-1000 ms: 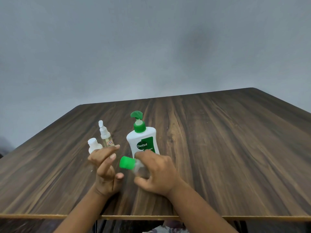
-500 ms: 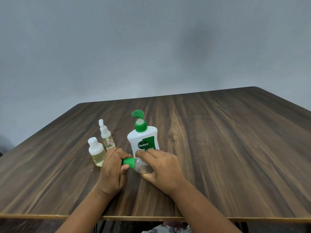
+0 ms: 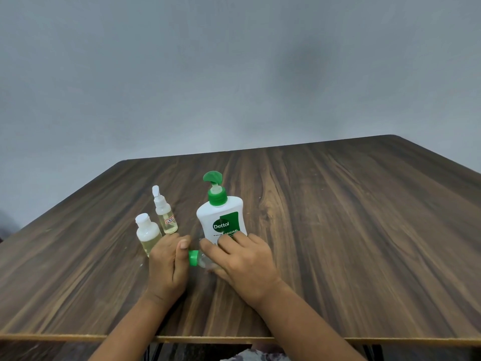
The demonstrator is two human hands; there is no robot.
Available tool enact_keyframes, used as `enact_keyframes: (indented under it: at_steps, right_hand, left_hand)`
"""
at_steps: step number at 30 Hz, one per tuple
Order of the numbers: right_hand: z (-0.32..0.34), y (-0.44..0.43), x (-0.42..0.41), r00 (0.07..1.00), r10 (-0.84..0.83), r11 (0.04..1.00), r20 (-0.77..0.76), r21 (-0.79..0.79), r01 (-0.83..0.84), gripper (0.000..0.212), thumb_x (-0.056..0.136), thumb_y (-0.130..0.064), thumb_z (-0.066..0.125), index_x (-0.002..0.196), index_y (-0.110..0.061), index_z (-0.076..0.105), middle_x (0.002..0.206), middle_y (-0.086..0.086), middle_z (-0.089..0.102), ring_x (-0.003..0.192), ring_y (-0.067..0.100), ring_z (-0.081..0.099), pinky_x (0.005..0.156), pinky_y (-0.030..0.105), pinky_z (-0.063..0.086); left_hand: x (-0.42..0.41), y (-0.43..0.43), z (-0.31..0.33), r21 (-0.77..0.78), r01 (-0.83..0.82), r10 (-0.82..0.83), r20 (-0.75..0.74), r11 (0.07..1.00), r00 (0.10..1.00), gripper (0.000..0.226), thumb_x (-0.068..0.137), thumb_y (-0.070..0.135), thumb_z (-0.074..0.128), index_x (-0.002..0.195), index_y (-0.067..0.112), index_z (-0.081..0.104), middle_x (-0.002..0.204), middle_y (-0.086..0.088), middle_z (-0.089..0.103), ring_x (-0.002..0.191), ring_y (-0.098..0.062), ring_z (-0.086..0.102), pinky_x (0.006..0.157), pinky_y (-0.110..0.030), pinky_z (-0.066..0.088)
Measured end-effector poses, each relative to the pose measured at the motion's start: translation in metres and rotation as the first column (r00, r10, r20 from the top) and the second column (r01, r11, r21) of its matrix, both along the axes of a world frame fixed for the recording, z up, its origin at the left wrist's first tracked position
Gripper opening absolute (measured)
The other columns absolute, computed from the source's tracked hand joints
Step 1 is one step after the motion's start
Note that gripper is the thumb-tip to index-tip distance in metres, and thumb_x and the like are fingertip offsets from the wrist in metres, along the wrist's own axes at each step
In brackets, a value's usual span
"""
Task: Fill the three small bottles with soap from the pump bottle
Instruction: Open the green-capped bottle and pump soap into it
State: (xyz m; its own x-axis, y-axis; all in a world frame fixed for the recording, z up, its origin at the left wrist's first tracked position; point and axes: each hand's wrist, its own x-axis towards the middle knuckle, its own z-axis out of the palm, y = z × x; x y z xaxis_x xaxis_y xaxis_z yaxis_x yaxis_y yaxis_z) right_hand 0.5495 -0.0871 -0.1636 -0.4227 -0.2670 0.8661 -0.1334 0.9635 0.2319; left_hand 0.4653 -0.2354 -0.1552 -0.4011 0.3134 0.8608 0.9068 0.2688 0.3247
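Observation:
A white Dettol pump bottle (image 3: 220, 219) with a green pump stands upright on the wooden table (image 3: 338, 230). In front of it my right hand (image 3: 240, 259) grips a small clear bottle (image 3: 204, 261) lying sideways, its green cap (image 3: 193, 257) pointing left. My left hand (image 3: 168, 261) curls its fingers round that cap, which is mostly hidden. Left of the pump bottle stand a small white-capped bottle (image 3: 147, 234) holding pale yellow liquid and a thin spray bottle (image 3: 165, 212) with a white nozzle, both upright.
The table's front edge (image 3: 234, 339) runs just below my forearms. A grey wall rises behind the table. Bare wood stretches to the right of the pump bottle.
My left hand moved from beside the green cap onto it and now wraps around it. Both hands and the small bottle sank a little lower toward the table.

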Motion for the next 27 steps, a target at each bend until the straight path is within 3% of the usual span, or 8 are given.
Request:
enact_keyframes:
  at_steps: [3,7,11,15,17,21,24,27]
  right_hand:
    - [0.004,0.003,0.003,1.000,-0.011,0.997,0.006,-0.080,0.011,0.049,0.080,-0.061,0.056,0.115,-0.026,0.059,0.079,-0.005,0.059,0.068,0.014,0.055,0.054,0.027,0.041]
    - [0.010,0.010,0.006,0.999,0.032,0.978,0.005,-0.205,-0.030,0.047,0.089,-0.061,0.047,0.118,-0.025,0.057,0.081,-0.004,0.060,0.067,0.014,0.052,0.053,0.028,0.041]
    - [0.012,0.008,0.008,0.999,0.035,0.989,0.032,-0.146,-0.030,0.035,0.092,-0.047,0.051,0.118,-0.026,0.059,0.091,-0.006,0.063,0.074,0.016,0.052,0.060,0.030,0.037]
    - [0.010,0.003,0.006,1.000,0.010,0.990,0.001,-0.141,-0.010,0.024,0.092,-0.029,0.052,0.116,-0.030,0.054,0.095,-0.007,0.064,0.080,0.018,0.053,0.066,0.032,0.033]
    - [0.008,0.003,0.006,0.999,0.023,0.983,0.024,-0.182,-0.019,0.029,0.087,-0.025,0.053,0.115,-0.031,0.053,0.100,-0.005,0.063,0.086,0.019,0.051,0.071,0.034,0.033]
    - [0.009,0.008,0.007,0.998,0.025,0.965,0.063,-0.263,-0.008,0.036,0.078,-0.023,0.055,0.114,-0.030,0.055,0.105,-0.004,0.059,0.094,0.019,0.047,0.076,0.034,0.030]
    - [0.008,0.008,0.007,0.998,0.030,0.960,0.062,-0.280,-0.012,0.037,0.076,-0.021,0.056,0.111,-0.029,0.059,0.106,-0.004,0.059,0.097,0.019,0.047,0.079,0.034,0.031]
    - [0.008,0.005,0.007,1.000,0.018,0.961,0.003,-0.277,-0.016,0.031,0.077,-0.019,0.055,0.103,-0.028,0.068,0.105,-0.003,0.063,0.100,0.019,0.048,0.083,0.036,0.031]
  left_hand:
    - [0.003,0.000,0.004,-0.007,0.058,-0.058,-0.065,0.998,0.996,0.041,0.098,0.046,0.025,0.078,0.019,0.049,0.073,0.013,0.046,0.065,-0.006,0.042,0.059,-0.024,0.033]
    - [0.005,0.002,0.002,-0.062,0.130,-0.135,-0.092,0.990,0.987,0.033,0.099,0.039,0.030,0.110,0.013,0.047,0.099,0.014,0.045,0.084,-0.012,0.046,0.075,-0.028,0.040]
    - [0.007,0.004,0.004,-0.059,0.059,-0.063,-0.067,0.997,0.996,0.037,0.099,0.045,0.024,0.093,0.017,0.047,0.081,0.011,0.042,0.069,-0.008,0.041,0.065,-0.016,0.034]
    - [0.002,-0.001,0.005,-0.049,0.004,-0.007,-0.059,0.999,0.998,0.042,0.099,0.049,0.022,0.068,0.024,0.037,0.066,0.009,0.035,0.060,-0.005,0.032,0.059,-0.022,0.026]
    - [0.002,-0.002,0.006,-0.078,0.011,-0.014,-0.037,0.997,0.999,0.041,0.097,0.054,0.022,0.074,0.026,0.043,0.069,0.014,0.041,0.067,-0.002,0.038,0.062,-0.028,0.030]
    - [0.009,0.002,0.004,-0.124,0.103,-0.106,-0.020,0.987,0.994,0.038,0.095,0.049,0.033,0.111,0.017,0.047,0.102,0.023,0.047,0.087,-0.007,0.045,0.075,-0.029,0.038]
    - [0.010,0.006,0.004,-0.178,0.081,-0.093,-0.061,0.981,0.994,0.034,0.098,0.044,0.027,0.093,0.018,0.048,0.086,0.015,0.047,0.075,-0.009,0.041,0.070,-0.025,0.035]
    - [0.008,0.004,0.004,-0.147,0.031,-0.032,-0.002,0.989,0.999,0.049,0.100,0.044,0.021,0.068,0.016,0.044,0.062,0.007,0.043,0.062,-0.012,0.036,0.063,-0.025,0.030]
